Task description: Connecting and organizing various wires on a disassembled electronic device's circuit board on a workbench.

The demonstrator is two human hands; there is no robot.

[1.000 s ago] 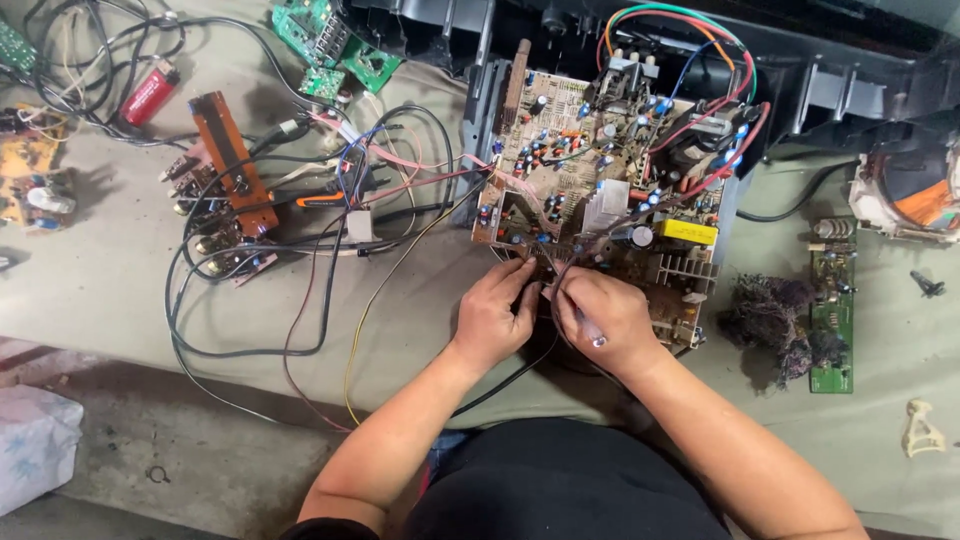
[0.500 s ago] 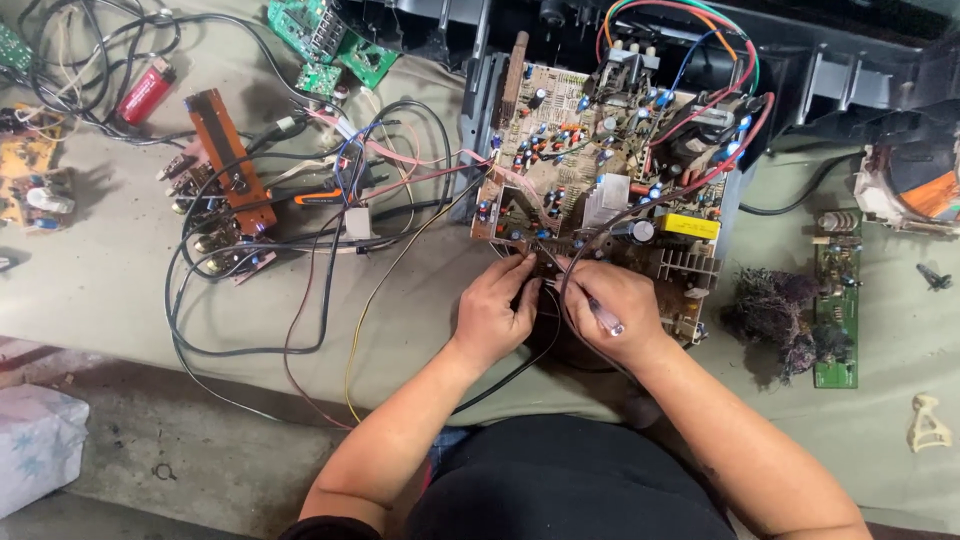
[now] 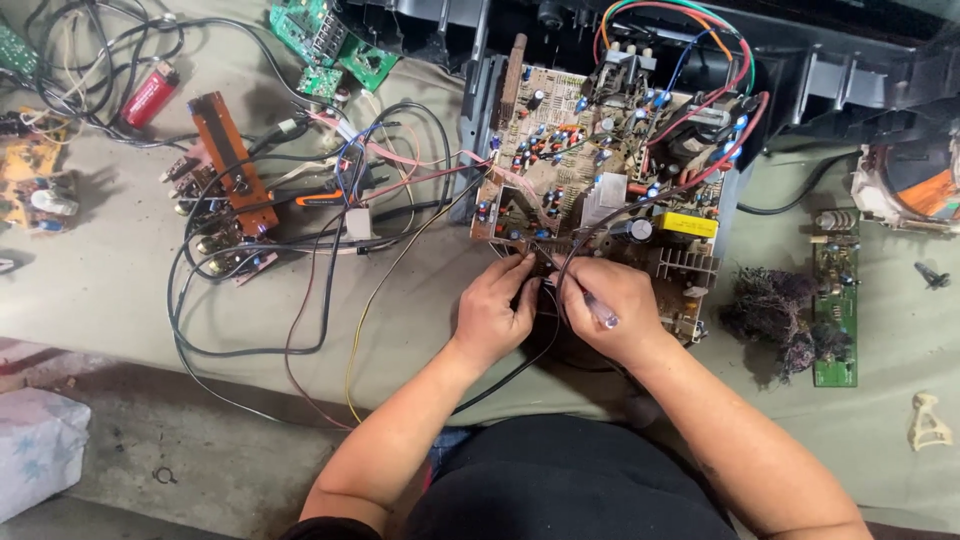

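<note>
Both hands work at the near edge of a large tan circuit board (image 3: 600,180) crowded with capacitors and coloured wires, which lies on the grey-green bench (image 3: 120,290) in front of a black plastic casing (image 3: 850,70). The left hand (image 3: 493,312) has its fingers curled narrow, pinching at the wires on the board's near edge; exactly what they grip is hidden. The right hand (image 3: 610,308) is closed around a slim tool with a clear handle (image 3: 598,310), its tip pointing toward the board. To the left lie a tangle of black and coloured cables (image 3: 300,240), a narrow orange-brown board strip (image 3: 228,160) and a red cylindrical lighter (image 3: 148,97). To the right sit a clump of dark dust (image 3: 775,312) and a small green circuit board (image 3: 835,310).
</note>
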